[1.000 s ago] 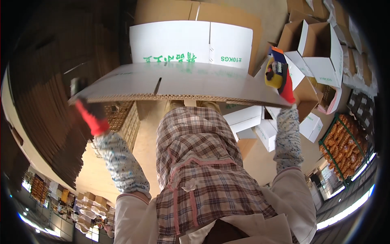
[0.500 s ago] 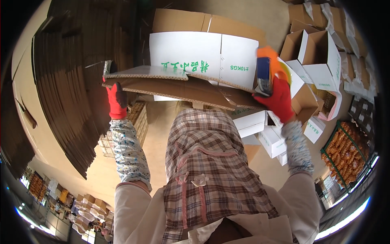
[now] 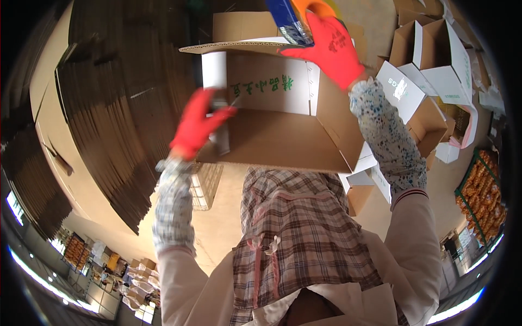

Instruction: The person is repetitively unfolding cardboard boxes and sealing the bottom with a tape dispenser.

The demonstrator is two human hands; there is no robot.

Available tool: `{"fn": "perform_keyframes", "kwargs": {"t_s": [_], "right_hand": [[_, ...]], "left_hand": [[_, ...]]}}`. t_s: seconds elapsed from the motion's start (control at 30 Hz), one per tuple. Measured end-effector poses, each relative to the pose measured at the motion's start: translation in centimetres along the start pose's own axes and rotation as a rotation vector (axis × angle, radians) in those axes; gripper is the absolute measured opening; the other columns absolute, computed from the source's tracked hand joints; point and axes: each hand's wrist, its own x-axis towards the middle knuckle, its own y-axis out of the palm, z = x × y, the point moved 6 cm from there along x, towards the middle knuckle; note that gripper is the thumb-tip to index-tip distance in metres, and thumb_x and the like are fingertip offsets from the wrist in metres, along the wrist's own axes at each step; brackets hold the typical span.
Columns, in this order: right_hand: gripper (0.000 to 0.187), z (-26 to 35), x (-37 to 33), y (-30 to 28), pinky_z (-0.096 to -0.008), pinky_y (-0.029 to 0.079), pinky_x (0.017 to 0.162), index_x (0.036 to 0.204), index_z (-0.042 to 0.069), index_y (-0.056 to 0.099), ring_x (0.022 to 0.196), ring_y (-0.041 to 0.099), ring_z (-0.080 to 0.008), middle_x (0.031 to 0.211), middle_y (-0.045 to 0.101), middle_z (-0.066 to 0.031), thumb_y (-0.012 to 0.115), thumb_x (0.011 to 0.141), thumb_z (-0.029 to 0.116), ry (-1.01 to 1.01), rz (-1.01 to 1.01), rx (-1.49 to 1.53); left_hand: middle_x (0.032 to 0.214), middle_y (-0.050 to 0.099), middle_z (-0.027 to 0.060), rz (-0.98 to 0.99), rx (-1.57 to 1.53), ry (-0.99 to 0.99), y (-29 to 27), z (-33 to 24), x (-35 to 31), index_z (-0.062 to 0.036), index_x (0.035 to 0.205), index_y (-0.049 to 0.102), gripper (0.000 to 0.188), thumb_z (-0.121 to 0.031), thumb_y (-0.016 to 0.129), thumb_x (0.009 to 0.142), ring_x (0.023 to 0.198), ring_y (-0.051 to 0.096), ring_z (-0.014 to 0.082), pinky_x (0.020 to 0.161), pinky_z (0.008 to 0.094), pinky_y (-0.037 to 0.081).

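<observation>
A cardboard box (image 3: 272, 136), brown inside with white outer faces and green print, stands opened out in front of me, its hollow facing me. My left hand (image 3: 193, 122), in a red glove and blurred, is at the box's white left flap (image 3: 215, 70), thumb and fingers apart. Above the box's upper right corner, my right hand (image 3: 331, 51), also red-gloved, is closed on a tape dispenser (image 3: 289, 23) with an orange handle and a blue side. That hand's fingertips are partly hidden behind the dispenser.
Tall stacks of flattened cardboard (image 3: 103, 119) stand at the left. Several open white-and-brown boxes (image 3: 435, 49) crowd the right. A slatted crate (image 3: 206, 187) sits on the floor beyond my left forearm. Orange-filled netting in a green frame (image 3: 481, 195) stands at far right.
The flat, folded box has been opened into a hollow shape. My right hand rose and moved left with the tape dispenser; my left hand moved right, to the flap.
</observation>
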Motion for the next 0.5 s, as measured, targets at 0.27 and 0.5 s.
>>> {"fn": "perform_keyframes", "kwargs": {"t_s": [0.27,0.5], "right_hand": [[0.043,3.3,-13.8,-2.3,-0.0361,0.039,0.092,0.112,0.004,0.052,0.094,0.054,-0.023,0.099,0.057,-0.0106,0.06,0.077,0.028,-0.682,0.712,-0.253],[0.032,0.7,-10.4,14.4,-0.0345,0.041,0.085,0.097,0.005,0.051,0.093,0.049,-0.0264,0.091,0.054,-0.0131,0.056,0.085,0.035,-0.599,0.362,0.088]], "left_hand": [[0.109,0.052,0.0171,0.162,0.73,0.41,8.2,9.8,6.8,-0.0077,0.099,0.059,0.046,-0.044,0.068,0.072,0.099,0.052,0.0366,0.087,0.0429,0.043],[0.13,0.049,0.0158,0.008,0.797,0.377,3.9,2.0,-6.0,-0.0088,0.115,0.058,0.048,-0.039,0.065,0.079,0.125,0.039,0.0371,0.103,0.0469,0.03]]}}
